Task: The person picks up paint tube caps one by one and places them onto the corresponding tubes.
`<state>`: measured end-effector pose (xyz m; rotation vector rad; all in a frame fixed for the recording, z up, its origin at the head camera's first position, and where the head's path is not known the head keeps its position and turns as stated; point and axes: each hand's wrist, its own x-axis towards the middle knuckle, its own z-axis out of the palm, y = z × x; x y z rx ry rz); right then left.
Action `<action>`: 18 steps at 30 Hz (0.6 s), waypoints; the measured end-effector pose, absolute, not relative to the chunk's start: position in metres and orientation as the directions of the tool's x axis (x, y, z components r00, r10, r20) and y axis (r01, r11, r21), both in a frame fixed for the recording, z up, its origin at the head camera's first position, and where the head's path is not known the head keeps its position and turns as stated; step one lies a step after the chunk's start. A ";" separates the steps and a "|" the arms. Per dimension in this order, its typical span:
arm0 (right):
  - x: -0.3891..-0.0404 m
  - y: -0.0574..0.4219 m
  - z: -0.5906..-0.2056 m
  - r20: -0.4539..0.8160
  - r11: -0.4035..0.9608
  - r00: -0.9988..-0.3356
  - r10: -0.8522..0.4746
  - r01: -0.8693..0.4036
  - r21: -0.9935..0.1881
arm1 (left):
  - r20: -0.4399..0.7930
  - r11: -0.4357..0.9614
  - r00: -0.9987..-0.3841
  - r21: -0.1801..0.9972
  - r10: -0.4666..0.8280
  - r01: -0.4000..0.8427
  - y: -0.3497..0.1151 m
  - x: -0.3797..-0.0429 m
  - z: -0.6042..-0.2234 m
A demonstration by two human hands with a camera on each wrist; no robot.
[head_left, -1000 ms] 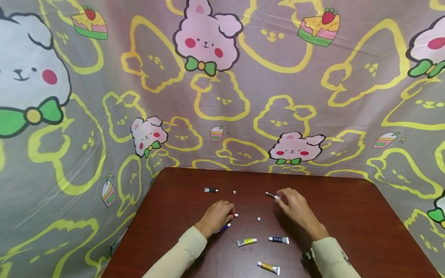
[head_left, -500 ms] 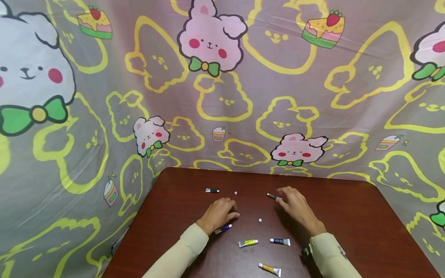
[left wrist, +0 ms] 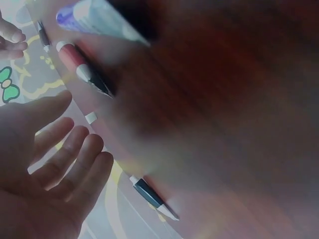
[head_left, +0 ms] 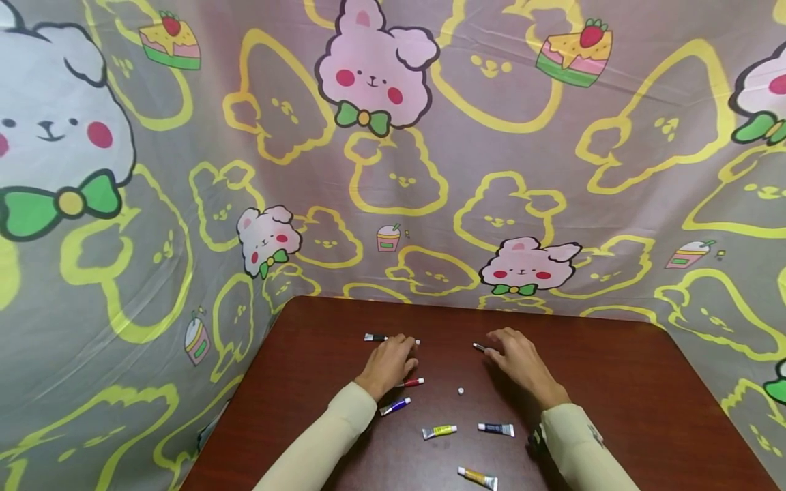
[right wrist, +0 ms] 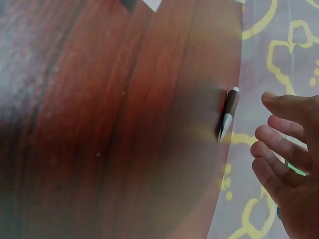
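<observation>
Small paint tubes lie on the brown table. My left hand point(head_left: 387, 365) hovers between the red paint tube point(head_left: 413, 382) and the black paint tube point(head_left: 374, 337), close to a small white cap point(head_left: 417, 341). In the left wrist view its fingers are loosely bent with nothing between them, apart from the cap point(left wrist: 91, 117). My right hand point(head_left: 522, 361) is beside a brown paint tube point(head_left: 478, 347), partly hidden behind its thumb in the head view. The right wrist view shows that tube point(right wrist: 231, 104) apart from the relaxed fingers.
A purple-blue tube point(head_left: 395, 406) lies below the left hand. Nearer the front are a yellow tube point(head_left: 439, 432), a dark blue tube point(head_left: 496, 429) and an ochre tube point(head_left: 477, 478). Another white cap point(head_left: 460, 391) lies mid-table. A patterned curtain point(head_left: 405, 170) hangs behind the table.
My left hand has left the red paint tube on the table and moved away toward the far white cap. The right hand has barely moved beside the brown tube.
</observation>
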<state>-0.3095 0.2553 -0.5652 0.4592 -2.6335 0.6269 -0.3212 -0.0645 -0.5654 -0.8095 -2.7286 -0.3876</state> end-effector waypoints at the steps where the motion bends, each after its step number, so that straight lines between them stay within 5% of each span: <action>1: -0.310 0.255 -0.565 0.443 0.848 -0.868 -0.223 -0.397 -0.352 | 0.327 0.815 -0.813 0.176 0.481 0.553 -0.063 -0.323 -0.566; 18: -0.322 0.254 -0.569 0.318 0.858 -0.920 -0.231 -0.346 -0.380 | 0.305 0.854 -0.852 0.175 0.426 0.490 -0.040 -0.353 -0.561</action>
